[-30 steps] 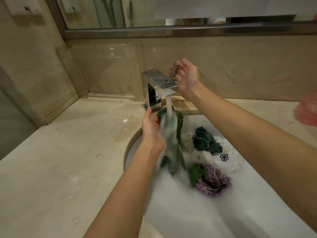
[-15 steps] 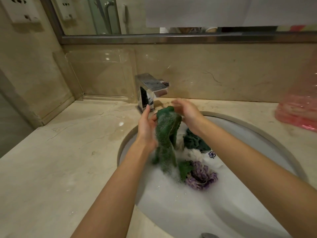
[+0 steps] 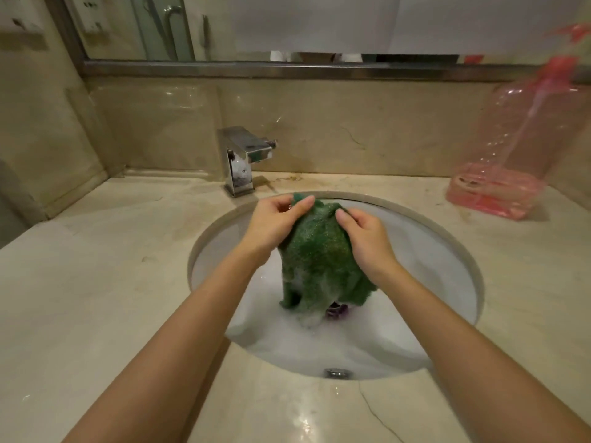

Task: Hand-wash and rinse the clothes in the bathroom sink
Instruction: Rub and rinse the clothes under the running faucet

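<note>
Mid-frame, my left hand (image 3: 271, 223) and right hand (image 3: 367, 238) pinch the sudsy green garment (image 3: 319, 263) with curled fingers above the sink (image 3: 447, 251); I judge rinsing unfinished, other clothes waiting underneath.

No words, labels, brands or numbers are showing clearly enough to read anywhere in this view.

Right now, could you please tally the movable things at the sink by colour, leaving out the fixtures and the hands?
Green: 1, the sparkly green garment held up over the sink by both hands.
Purple: 1, a purple item barely showing beneath it in the suds.
Pink: 1, the clear pink plastic bag on the counter.
Total: 3
</note>
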`<state>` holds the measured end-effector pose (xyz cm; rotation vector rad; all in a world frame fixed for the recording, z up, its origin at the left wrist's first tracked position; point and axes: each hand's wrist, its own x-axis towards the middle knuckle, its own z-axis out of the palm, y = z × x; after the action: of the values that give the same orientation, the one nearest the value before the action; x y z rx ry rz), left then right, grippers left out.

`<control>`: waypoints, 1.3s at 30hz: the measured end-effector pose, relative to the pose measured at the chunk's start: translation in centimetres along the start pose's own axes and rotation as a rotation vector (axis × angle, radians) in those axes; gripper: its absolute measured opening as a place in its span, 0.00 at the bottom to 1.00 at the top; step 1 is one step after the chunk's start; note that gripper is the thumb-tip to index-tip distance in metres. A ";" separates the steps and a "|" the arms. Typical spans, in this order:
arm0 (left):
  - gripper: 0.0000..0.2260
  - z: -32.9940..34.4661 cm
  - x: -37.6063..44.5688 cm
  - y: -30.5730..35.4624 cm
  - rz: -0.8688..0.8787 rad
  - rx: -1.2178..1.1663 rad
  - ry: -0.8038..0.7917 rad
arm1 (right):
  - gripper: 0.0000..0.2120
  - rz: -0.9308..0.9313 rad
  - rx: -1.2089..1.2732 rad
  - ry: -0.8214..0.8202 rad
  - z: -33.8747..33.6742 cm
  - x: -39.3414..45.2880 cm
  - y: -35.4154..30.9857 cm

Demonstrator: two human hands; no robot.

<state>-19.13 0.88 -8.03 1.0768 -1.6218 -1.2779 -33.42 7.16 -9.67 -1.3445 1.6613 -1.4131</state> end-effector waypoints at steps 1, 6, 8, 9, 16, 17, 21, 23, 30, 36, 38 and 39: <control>0.10 0.6 -0.1 -0.3 0.006 -0.005 0.079 | 0.13 -0.002 -0.002 0.011 0.1 -0.1 0.3; 0.16 2.8 0.0 -1.8 -0.007 -0.008 0.269 | 0.19 -0.051 -0.025 0.085 0.6 -0.5 1.0; 0.17 3.4 -0.1 -2.0 -0.006 0.000 0.254 | 0.20 -0.042 -0.002 0.152 0.7 -0.5 1.2; 0.17 3.6 -0.1 -2.1 -0.005 -0.006 0.234 | 0.21 -0.039 0.010 0.187 0.8 -0.5 1.3; 0.17 7.0 -1.7 -1.6 -0.096 -0.090 0.117 | 0.25 -0.029 0.018 0.380 2.5 0.0 0.6; 0.16 7.1 -1.5 -1.8 -0.099 -0.095 0.133 | 0.25 -0.030 -0.009 0.380 3.0 0.0 0.6; 0.18 6.3 -1.2 -2.2 -0.051 0.037 0.107 | 0.22 -0.187 -0.117 0.293 4.1 -1.0 1.2; 0.16 6.4 -1.5 -2.2 -0.070 0.007 0.059 | 0.23 -0.167 -0.160 0.299 3.6 -0.3 1.4; 0.15 6.5 -2.0 -2.3 -0.209 -0.357 0.005 | 0.24 -0.182 -0.277 0.266 3.2 -0.3 1.5; 0.17 6.5 -1.8 -2.4 -0.216 -0.416 -0.002 | 0.23 -0.328 -0.363 0.257 4.0 -1.1 1.2; 0.15 6.4 -2.1 -2.3 -0.274 -0.447 -0.046 | 0.20 -0.255 -0.460 0.262 3.2 0.1 1.8; 0.14 6.2 -2.1 -2.0 -0.327 -0.476 -0.105 | 0.19 -0.198 -0.511 0.274 2.4 0.9 2.1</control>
<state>-23.97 4.50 -11.24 1.0057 -1.1482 -1.8483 -32.24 5.33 -12.20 -1.6867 2.2312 -1.3836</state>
